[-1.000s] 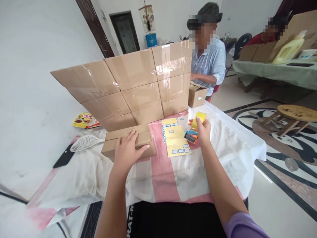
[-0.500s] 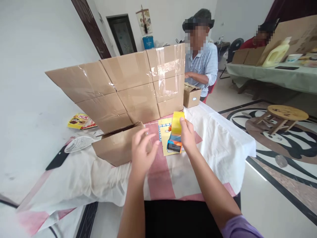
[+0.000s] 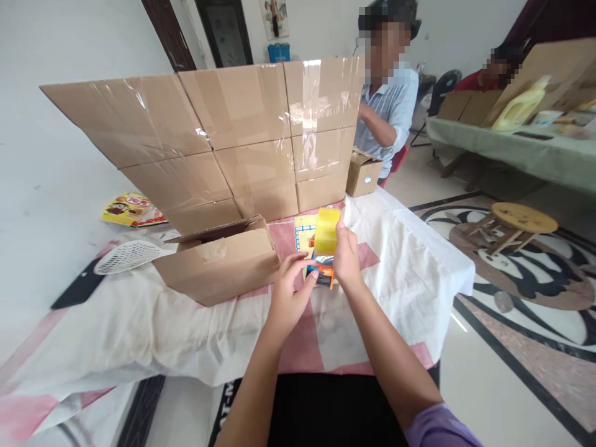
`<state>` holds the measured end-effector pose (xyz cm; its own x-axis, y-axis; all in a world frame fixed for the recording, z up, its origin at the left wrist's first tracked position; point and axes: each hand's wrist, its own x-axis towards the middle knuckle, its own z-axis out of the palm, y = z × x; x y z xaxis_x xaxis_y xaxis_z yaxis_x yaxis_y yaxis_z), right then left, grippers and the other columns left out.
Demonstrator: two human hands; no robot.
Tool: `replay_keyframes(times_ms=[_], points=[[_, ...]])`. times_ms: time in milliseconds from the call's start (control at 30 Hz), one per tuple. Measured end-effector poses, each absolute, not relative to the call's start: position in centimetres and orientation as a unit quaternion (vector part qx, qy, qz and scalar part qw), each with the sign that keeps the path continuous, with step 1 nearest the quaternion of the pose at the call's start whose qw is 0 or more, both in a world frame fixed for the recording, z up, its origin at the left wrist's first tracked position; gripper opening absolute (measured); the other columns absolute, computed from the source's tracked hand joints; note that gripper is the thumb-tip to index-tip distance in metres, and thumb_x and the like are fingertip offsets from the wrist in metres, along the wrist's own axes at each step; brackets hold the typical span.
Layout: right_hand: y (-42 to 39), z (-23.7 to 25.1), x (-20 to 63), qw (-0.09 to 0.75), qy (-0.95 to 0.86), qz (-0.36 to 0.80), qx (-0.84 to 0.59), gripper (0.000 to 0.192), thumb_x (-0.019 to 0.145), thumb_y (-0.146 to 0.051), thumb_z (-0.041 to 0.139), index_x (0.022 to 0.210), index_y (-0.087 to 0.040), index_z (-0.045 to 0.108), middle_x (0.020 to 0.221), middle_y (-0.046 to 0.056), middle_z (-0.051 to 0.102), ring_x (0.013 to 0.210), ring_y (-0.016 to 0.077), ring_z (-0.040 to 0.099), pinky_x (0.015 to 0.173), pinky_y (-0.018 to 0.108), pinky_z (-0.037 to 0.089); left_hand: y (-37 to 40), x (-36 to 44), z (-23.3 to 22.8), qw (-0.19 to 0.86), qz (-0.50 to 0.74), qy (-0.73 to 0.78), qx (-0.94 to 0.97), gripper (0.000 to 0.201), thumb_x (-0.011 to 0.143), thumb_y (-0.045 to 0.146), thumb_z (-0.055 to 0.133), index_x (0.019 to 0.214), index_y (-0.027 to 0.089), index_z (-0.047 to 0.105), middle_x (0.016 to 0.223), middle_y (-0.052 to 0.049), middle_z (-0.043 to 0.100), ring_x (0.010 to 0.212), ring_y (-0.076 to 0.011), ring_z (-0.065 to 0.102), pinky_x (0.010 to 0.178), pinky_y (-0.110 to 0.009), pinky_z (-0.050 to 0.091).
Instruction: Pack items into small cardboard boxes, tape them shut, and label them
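My right hand (image 3: 347,253) is closed around a tape dispenser (image 3: 326,270) with an orange and blue body and a yellow roll of tape (image 3: 328,231). Close to the dispenser's front end is my left hand (image 3: 291,295), its thumb and fingers apart; whether the fingertips touch the tape I cannot tell. Under the dispenser lies a yellow printed sheet (image 3: 305,225). Left of my hands a cardboard box (image 3: 218,264) stands on the cloth, its top at least partly open.
A tall taped cardboard panel (image 3: 251,149) stands across the back of the cloth-covered table (image 3: 386,279). At left lie a white slotted spoon (image 3: 130,256) and a yellow packet (image 3: 133,209). A small box (image 3: 365,174) stands behind, near a seated person (image 3: 391,112). A stool (image 3: 524,217) is at right.
My left hand has moved right, from beside the box to the dispenser's front end. The right hand still holds the dispenser, now turned slightly. The view has shifted a little.
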<state>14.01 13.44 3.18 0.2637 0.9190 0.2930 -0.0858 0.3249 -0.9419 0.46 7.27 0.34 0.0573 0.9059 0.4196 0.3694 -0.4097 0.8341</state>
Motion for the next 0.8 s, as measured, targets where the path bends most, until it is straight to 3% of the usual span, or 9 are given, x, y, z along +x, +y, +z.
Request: replay_keyframes(times_ms=[367, 800], points=[[13.8, 1.5, 13.4, 0.658, -0.485, 0.382, -0.431, 0.049, 0.099, -0.062, 0.043, 0.077, -0.02, 0.056, 0.069, 0.0, 0.057, 0.064, 0.0151, 0.05, 0.062, 0.027, 0.042, 7.6, 0.7, -0.3, 0.28, 0.507, 0.494, 0.649, 0.019, 0.09, 0.037, 0.061, 0.097, 0.024, 0.072, 0.126, -0.009, 0.064, 0.124, -0.0269, 0.06, 0.108, -0.043, 0.046], [13.8, 1.2, 15.3, 0.681, -0.484, 0.282, -0.472, 0.047, 0.101, -0.058, 0.039, 0.075, -0.021, 0.053, 0.063, 0.0, 0.056, 0.058, 0.0165, 0.049, 0.057, 0.029, 0.038, 9.1, 3.3, 0.6, 0.308, 0.513, 0.481, 0.641, 0.018, 0.087, 0.037, 0.061, 0.087, 0.021, 0.07, 0.108, -0.01, 0.069, 0.109, -0.027, 0.066, 0.098, -0.042, 0.051]])
